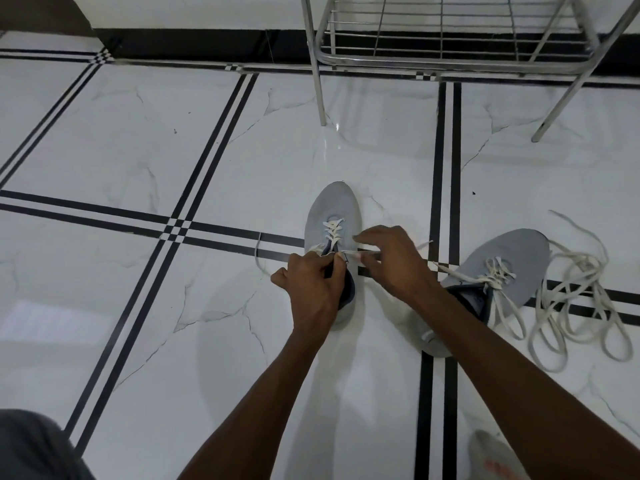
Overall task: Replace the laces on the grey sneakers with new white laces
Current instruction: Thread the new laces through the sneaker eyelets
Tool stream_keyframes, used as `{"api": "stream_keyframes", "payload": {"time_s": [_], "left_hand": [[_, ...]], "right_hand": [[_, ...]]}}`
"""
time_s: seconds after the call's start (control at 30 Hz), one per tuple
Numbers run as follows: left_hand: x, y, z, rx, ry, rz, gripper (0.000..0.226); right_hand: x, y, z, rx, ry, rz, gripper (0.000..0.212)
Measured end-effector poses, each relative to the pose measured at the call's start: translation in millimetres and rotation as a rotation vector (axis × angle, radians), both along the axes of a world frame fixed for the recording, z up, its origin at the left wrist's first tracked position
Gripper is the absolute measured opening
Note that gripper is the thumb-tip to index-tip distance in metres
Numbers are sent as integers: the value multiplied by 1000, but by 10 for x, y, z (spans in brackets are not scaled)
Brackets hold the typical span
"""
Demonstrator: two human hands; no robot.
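A grey sneaker (335, 206) stands toe-away on the white floor, its white lace (333, 232) crossed through the lower eyelets. My left hand (311, 289) pinches the shoe's tongue and collar by the upper eyelets. My right hand (388, 258) grips the lace's right end, stretched sideways across the shoe; its tip (424, 243) sticks out past my fingers. The lace's left end (258, 252) trails on the floor. A second grey sneaker (512, 258) lies to the right, laced, with loose ends.
A pile of loose white laces (575, 299) lies right of the second sneaker. A metal wire rack (450, 32) stands ahead on thin legs. Black tile stripes cross the marble floor. A sock-covered foot (495, 459) shows at the bottom right.
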State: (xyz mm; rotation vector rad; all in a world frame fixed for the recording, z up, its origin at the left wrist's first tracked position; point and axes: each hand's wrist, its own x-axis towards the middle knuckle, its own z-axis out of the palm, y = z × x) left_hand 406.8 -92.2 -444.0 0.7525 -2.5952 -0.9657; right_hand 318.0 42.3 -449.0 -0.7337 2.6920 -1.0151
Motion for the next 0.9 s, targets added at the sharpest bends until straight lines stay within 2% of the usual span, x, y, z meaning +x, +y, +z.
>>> {"api": "stream_keyframes", "payload": {"time_s": [0.1,0.27,0.3,0.37,0.43,0.5,0.57,0.7,0.8,0.9], "left_hand": [[10,-29,-21,10,10,2,36],[33,-12,-2,-21,-1,-10,36],[30,-5,10,-25,4,-6,35],[21,7,28,-15,5,-4,34],[23,6,35,13,26,-4,30],[29,-8,28,15,36,-6,29],[34,-4,31,14,29,-7,30],[27,11,51,27,-2,-13,29],[46,-27,99,19,68,11,25],[-9,-204,94,98,186,25,26]], "right_hand": [[78,-111,44,86,7,33,31],[-9,156,38,515,-149,-125,11],[-18,131,24,502,-110,-91,8],[14,5,18,296,-34,13,23],[51,-120,59,150,-9,60,23],[23,-143,54,162,40,48,16],[20,-76,44,211,70,23,19],[10,5,-2,215,-41,-52,18],[-1,6,33,37,-179,-91,12],[-45,66,161,-67,-372,-158,18]]}}
